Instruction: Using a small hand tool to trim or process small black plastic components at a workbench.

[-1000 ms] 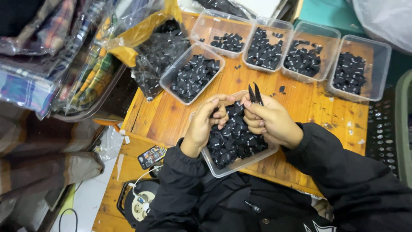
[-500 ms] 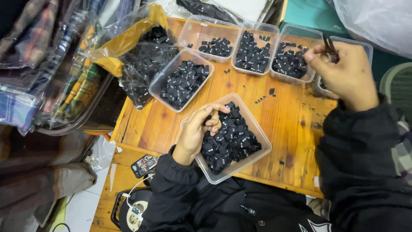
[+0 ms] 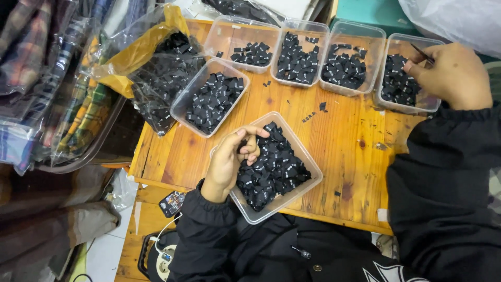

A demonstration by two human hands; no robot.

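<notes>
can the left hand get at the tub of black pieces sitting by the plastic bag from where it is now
Probably yes. The left hand rests in the near tub, and the tub by the bag stands open-topped just beyond it, with only bare wooden table between.

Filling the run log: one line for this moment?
left hand: in near tub, fingering black tags | right hand: tweezers over far-right tub

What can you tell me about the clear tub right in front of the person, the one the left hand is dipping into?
The nearest tub is a clear, thin-walled rectangular plastic container with rounded corners and no lid. It sits turned at an angle on the wooden table, its near corner over the table's front edge. It is well filled with small black tags in a loose heap. The left hand rests over its left rim, fingers curled among the tags.
</notes>
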